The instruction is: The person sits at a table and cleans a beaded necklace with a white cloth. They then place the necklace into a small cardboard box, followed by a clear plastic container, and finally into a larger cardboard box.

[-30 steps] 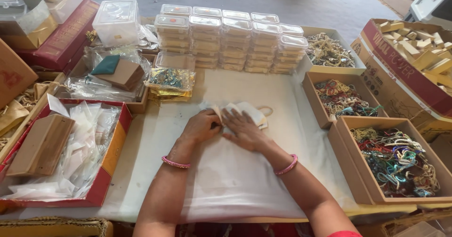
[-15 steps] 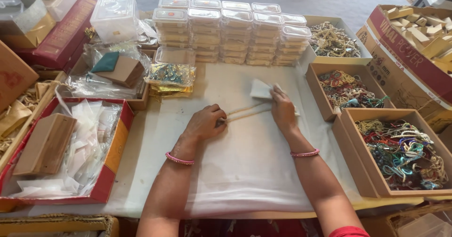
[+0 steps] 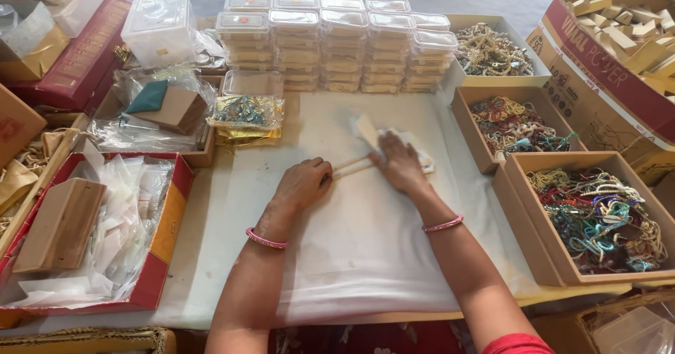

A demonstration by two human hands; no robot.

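At my work table, my left hand (image 3: 304, 183) is curled into a loose fist on the white cloth (image 3: 351, 255), its fingertips pinching the near end of a pale cream cord (image 3: 351, 165). The cord runs flat across the cloth from that grip to my right hand (image 3: 398, 163), which lies palm down with fingers spread, pressing the cord's far end and a small white pouch (image 3: 367, 130) against the cloth; whether those fingers grip anything I cannot tell. The pouch pokes out past my right fingertips, partly hidden under the palm. A pink bangle (image 3: 264, 239) circles my left wrist, a matching one (image 3: 443, 223) my right.

Beyond both hands stand rows of stacked clear plastic boxes (image 3: 337, 44). Just outside my right hand sit two open cardboard trays of mixed coloured bead strings (image 3: 517, 125) (image 3: 601, 217), with a third tray of pale beads (image 3: 489, 50) further off. Beyond my left hand lies a gold foil packet (image 3: 248, 118), and well out to that side a red-rimmed box (image 3: 176, 206) holds clear plastic sleeves and a brown cardboard block (image 3: 62, 224).
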